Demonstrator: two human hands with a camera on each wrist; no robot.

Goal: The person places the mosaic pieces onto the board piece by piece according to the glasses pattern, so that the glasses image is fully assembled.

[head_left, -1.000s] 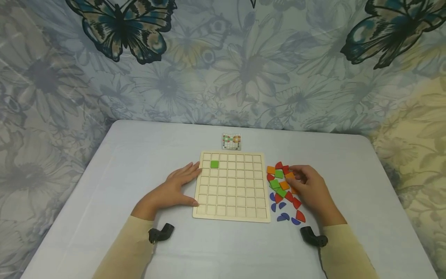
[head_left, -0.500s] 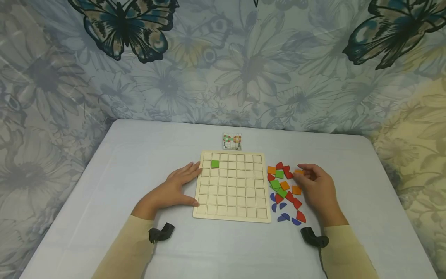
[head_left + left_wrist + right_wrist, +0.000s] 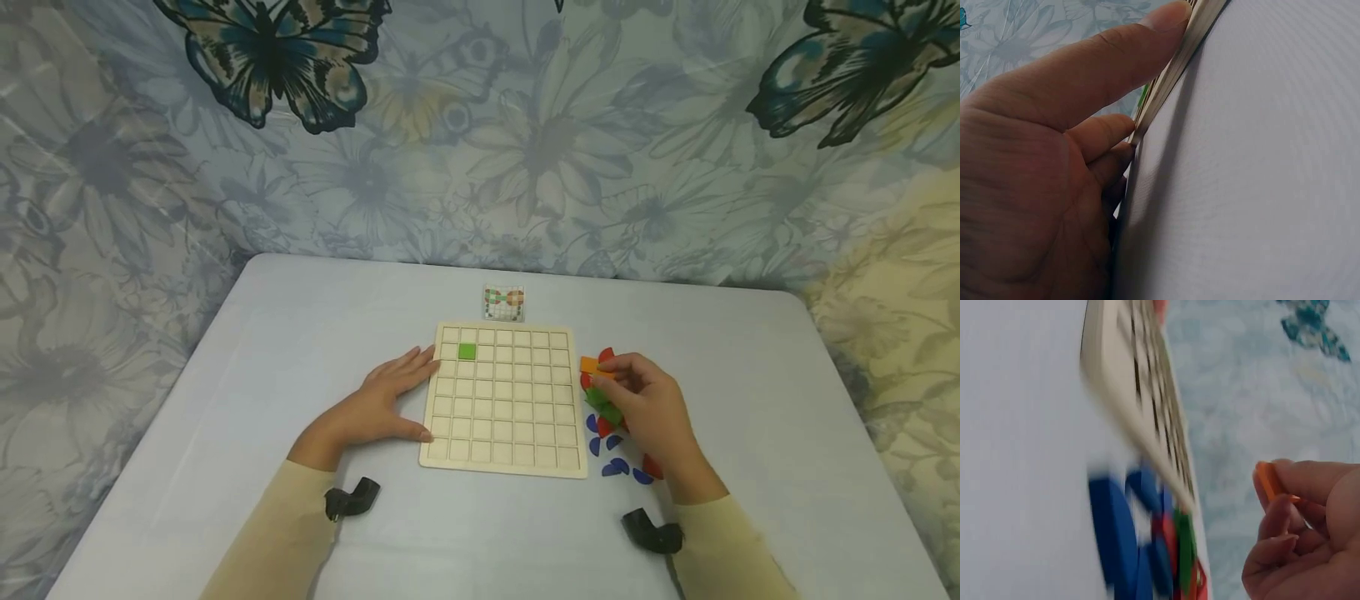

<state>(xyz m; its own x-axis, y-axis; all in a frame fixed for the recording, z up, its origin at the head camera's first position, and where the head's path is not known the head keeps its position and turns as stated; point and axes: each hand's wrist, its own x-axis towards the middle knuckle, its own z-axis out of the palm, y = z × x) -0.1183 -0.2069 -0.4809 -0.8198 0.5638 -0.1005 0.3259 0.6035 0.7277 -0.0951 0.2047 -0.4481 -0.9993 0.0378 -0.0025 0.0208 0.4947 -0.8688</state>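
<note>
A wooden board with a grid of square recesses lies on the white table. One green square tile sits in a recess near its upper left. Along the board's left edge my left hand lies with fingers and thumb extended, touching the rim, as the left wrist view also shows. My right hand pinches an orange square tile between thumb and fingers, above the loose pieces right of the board. Under that hand are green tiles, partly covered, and another orange tile beside it.
Blue semicircular pieces and red rounded wedges lie scattered right of the board. A small card with a coloured grid pattern lies behind the board. Patterned cloth hangs behind the table.
My right hand first moves slightly right, lifting an orange tile from the pile, then comes left toward the board with it. The left hand stays at the board's edge.
</note>
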